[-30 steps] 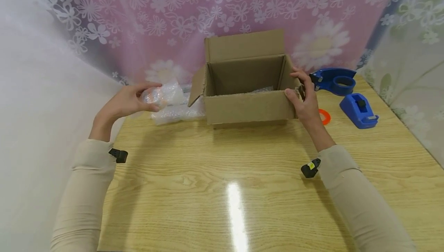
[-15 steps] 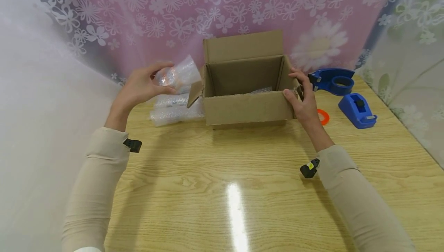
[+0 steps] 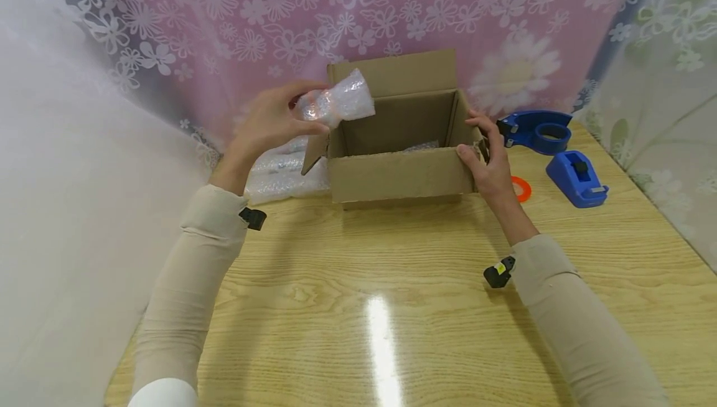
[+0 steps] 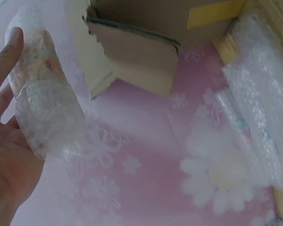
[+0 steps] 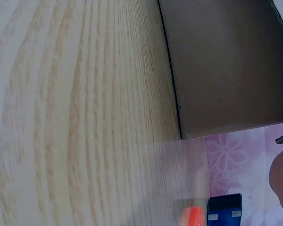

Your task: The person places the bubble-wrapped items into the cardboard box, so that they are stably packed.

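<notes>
My left hand point(image 3: 274, 117) grips a bubble-wrapped bundle point(image 3: 338, 101) with some orange showing through the plastic. The bundle is raised at the left rim of an open cardboard box point(image 3: 400, 177), overlapping its opening in the head view. In the left wrist view, thumb and fingers lie along the sides of the bundle point(image 4: 47, 103). My right hand point(image 3: 493, 161) holds the box's right front corner, thumb on the front panel and fingers over the right side. Inside the box a bit of bubble wrap point(image 3: 422, 145) shows low down.
More bubble-wrapped packs point(image 3: 285, 177) lie left of the box. To its right are a roll of orange tape point(image 3: 521, 189), a blue tape gun point(image 3: 540, 132) and a blue desktop tape dispenser point(image 3: 578, 180). A flowered curtain point(image 3: 269, 33) hangs behind the table point(image 3: 313, 332).
My left hand has carried the wrapped bundle up and to the right, from above the packs to the box's left rim. The right hand stays on the box corner.
</notes>
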`<state>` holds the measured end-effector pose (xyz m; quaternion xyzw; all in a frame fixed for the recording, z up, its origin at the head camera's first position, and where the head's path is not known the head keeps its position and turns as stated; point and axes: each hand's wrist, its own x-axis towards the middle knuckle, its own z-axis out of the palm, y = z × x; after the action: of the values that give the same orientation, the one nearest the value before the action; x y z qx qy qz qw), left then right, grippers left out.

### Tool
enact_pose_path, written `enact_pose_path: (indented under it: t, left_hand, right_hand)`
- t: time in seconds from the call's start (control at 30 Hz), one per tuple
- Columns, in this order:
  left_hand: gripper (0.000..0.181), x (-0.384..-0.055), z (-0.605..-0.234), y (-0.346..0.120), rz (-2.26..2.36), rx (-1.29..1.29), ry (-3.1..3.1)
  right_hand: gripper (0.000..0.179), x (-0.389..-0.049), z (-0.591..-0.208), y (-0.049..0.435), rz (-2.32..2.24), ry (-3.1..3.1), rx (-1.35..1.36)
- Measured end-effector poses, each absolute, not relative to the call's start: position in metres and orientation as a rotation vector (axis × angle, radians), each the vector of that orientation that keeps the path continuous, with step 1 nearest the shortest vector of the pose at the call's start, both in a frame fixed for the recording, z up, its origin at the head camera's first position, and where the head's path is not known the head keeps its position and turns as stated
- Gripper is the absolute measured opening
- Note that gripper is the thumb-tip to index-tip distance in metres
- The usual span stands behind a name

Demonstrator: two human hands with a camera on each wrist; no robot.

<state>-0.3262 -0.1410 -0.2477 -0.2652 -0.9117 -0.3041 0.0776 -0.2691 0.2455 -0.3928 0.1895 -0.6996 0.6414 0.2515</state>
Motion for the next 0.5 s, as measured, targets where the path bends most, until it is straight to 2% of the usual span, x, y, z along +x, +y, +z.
enact_pose_path:
  t: [0.27,0.5]
  left_hand:
    - [0.072,-0.335,-0.258,-0.1,-0.99,-0.968,-2.708]
    - [0.073,-0.336,-0.267,-0.064,-0.982,-1.017,-2.711]
  right_hand:
    - [0.051,-0.268,-0.393,0.247,1.755,-1.918,0.485]
    - [0.051,-0.267,-0.392,0.246,1.747,-1.918,0.487]
